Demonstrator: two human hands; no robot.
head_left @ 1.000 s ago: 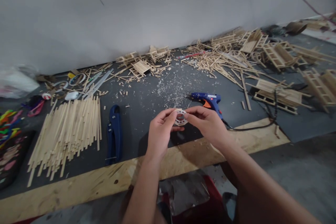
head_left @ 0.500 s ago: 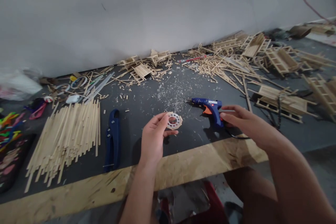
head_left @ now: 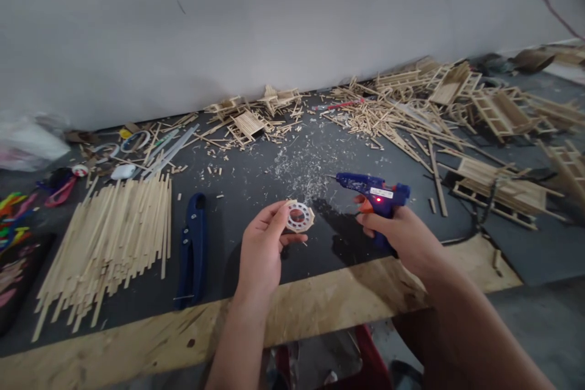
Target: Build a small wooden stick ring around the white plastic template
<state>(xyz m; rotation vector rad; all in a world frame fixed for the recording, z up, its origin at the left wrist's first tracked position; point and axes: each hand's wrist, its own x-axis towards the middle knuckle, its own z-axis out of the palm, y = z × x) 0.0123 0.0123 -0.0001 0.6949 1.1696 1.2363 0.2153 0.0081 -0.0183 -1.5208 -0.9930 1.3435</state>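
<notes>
The white ring (head_left: 300,229) is flat, with many round holes and pale wooden edging; my left hand (head_left: 261,250) pinches it. My right hand (head_left: 411,237) wraps around the blue gun (head_left: 365,185).

Dim greyish light, pale wall (head_left: 274,30) without glare, soft dark shadow on the worktop (head_left: 242,186) beside the glue gun (head_left: 354,182), tiny red light (head_left: 378,200) glowing, upper right corner darkened, far-right wooden models (head_left: 503,111) slightly blurred and stretched.

My left hand (head_left: 261,250) and my right hand (head_left: 411,236) are bare. My left forearm (head_left: 241,335) and right forearm (head_left: 479,314) are uncovered too, each tapering forward and broadening backward. Of my leg (head_left: 414,341), only a shadowed part shows.
</notes>
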